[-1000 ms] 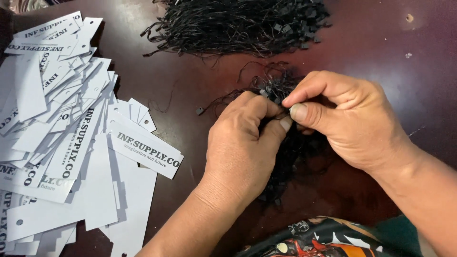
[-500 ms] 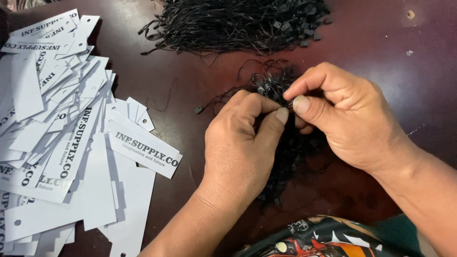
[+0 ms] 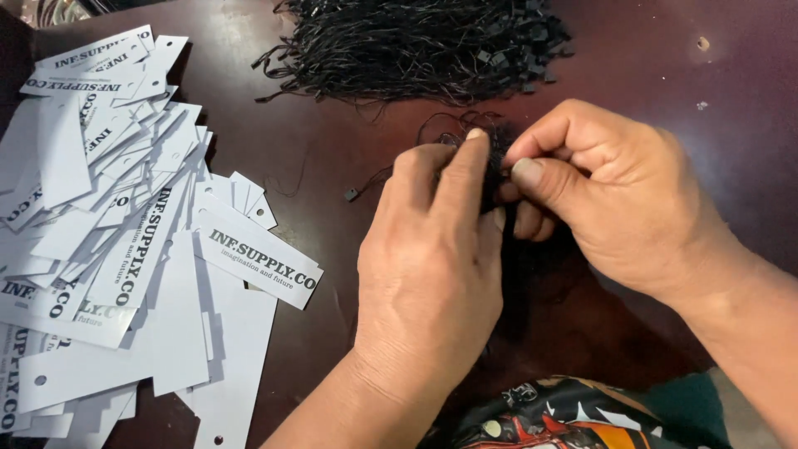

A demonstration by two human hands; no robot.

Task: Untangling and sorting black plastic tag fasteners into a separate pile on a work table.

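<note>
Black cords (image 3: 490, 162), a small bundle, sit pinched between the left hand (image 3: 432, 266) and right hand (image 3: 615, 199). Right thumb and forefinger close on strands. Advice: tease one cord free slowly. Left of the grip: white paper tags (image 3: 125, 224); beyond it: big cord pile (image 3: 416, 46).

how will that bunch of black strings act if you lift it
Probably floppy: the strings droop between both hands. Likely light, being thin. May snag, since loose strands tangle like the far pile.

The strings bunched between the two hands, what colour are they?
Black. The head view shows the strings dark against the brown table, pinched by the left hand and right hand.
</note>
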